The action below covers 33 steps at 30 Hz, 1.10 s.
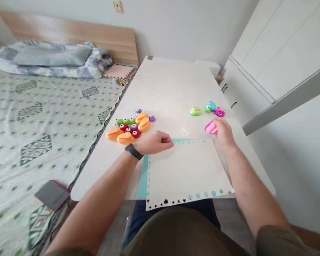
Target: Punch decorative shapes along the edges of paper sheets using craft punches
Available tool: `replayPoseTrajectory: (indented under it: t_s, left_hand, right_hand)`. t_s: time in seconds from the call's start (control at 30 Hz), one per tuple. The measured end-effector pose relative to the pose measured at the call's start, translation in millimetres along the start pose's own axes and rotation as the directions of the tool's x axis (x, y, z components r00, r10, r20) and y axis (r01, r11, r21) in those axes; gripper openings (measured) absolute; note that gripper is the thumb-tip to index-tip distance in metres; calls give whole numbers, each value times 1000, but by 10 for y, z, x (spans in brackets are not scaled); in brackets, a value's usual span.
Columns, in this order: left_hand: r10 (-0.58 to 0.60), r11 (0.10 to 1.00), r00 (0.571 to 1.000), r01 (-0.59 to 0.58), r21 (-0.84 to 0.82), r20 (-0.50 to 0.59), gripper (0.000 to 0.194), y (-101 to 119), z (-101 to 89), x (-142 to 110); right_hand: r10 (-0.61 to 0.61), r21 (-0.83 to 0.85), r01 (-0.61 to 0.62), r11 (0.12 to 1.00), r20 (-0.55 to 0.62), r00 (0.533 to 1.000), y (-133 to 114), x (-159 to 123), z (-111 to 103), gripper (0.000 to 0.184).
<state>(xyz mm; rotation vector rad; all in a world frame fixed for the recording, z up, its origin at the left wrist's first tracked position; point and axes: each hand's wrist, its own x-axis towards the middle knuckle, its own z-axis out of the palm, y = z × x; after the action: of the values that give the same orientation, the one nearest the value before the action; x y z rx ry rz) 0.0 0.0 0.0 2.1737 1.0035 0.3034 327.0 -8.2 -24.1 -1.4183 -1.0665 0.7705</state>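
Note:
A sheet of white paper lies at the table's near edge, its lower border jutting past it. Small punched shapes run along its borders, some showing blue and some dark. Under it is a light-blue sheet. My left hand, with a dark wristband, rests over the paper's upper left corner, fingers curled. To the right of the paper, my right hand grips a pink craft punch just above the table. Beyond it are a green punch, a blue punch and a magenta punch.
Several orange punches cluster on the left of the white table with small red punches, green ones and purple ones. A bed stands along the left side, a white cabinet on the right.

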Motion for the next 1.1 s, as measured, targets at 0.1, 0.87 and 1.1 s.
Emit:
replayPoseTrajectory:
  t_s: [0.1, 0.87, 1.1]
  left_hand:
    - [0, 1000, 1000, 0, -16, 3, 32, 31, -1, -1]
    - [23, 1000, 1000, -24, -18, -11, 29, 66, -19, -18]
    - [32, 999, 999, -32, -18, -21, 29, 76, -21, -24]
  right_hand:
    - [-157, 9, 157, 988, 27, 987, -92, -113, 116, 22]
    - [251, 410, -321, 854, 215, 944, -163, -154, 238, 14]
    - [342, 479, -417, 772, 239, 909, -229, -156, 216, 10]
